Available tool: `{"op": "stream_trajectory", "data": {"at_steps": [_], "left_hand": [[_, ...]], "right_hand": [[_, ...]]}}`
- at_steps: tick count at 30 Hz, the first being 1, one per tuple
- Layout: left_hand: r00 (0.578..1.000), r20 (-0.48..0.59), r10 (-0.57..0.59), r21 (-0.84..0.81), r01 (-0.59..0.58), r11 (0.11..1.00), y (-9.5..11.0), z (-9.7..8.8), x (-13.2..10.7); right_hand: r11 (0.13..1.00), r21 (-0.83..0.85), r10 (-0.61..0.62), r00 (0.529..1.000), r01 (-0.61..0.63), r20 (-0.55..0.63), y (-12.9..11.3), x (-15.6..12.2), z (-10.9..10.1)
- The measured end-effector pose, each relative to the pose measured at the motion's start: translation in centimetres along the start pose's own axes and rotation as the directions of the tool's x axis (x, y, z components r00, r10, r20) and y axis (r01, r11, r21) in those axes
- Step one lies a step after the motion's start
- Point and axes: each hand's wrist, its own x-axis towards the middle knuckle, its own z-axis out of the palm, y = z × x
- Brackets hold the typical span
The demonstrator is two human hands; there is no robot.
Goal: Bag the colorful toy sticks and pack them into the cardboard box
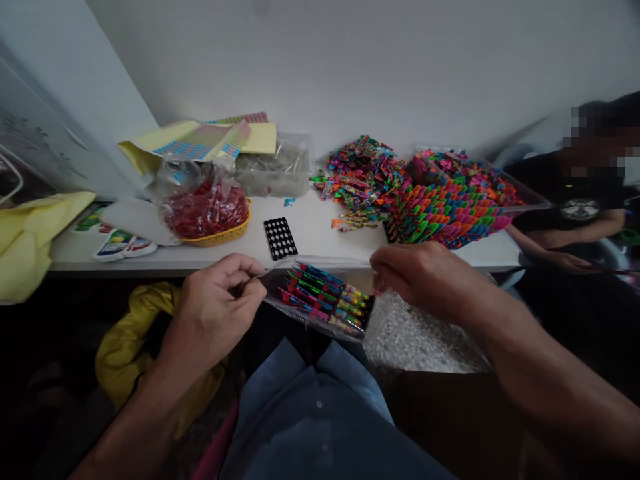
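A clear plastic bag (320, 300) holding a row of striped multicoloured toy sticks hangs in front of me, just below the table edge. My left hand (217, 300) pinches the bag's left corner between thumb and fingers. My right hand (417, 277) grips its upper right edge, so the bag stretches between my hands. The sticks' exact kind is hard to tell through the plastic, and my fingers hide the bag's corners.
A white table (320, 230) holds heaped colourful toy pieces (363, 180), a filled clear tray (445, 213), red items in a yellow basket (205, 213), a black perforated card (280, 238) and printed sheets (200, 141). A seated person (575, 207) is at the right.
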Motion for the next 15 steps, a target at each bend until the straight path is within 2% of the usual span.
{"op": "stream_trajectory", "data": {"at_steps": [2, 5, 10, 15], "left_hand": [[0.999, -0.025, 0.033, -0.006, -0.033, 0.999, 0.1, -0.3, 0.0], [0.999, -0.005, 0.048, -0.015, -0.048, 0.999, 0.1, -0.5, 0.3], [0.997, -0.047, 0.066, 0.024, -0.065, 0.998, -0.2, -0.4, 0.7], [0.998, -0.041, 0.053, -0.003, -0.053, 0.999, -0.9, 0.0, 1.1]], "right_hand": [[1.0, -0.004, 0.006, 0.999, -0.006, -0.032, -0.1, 0.6, -0.2], [0.999, -0.003, -0.037, 0.999, 0.037, 0.0, -0.3, 1.3, -0.3], [0.996, 0.012, -0.092, 0.995, 0.092, 0.023, -0.4, 2.0, -0.5], [0.996, 0.022, -0.091, 0.995, 0.092, -0.041, -0.1, 2.5, 0.4]]}}
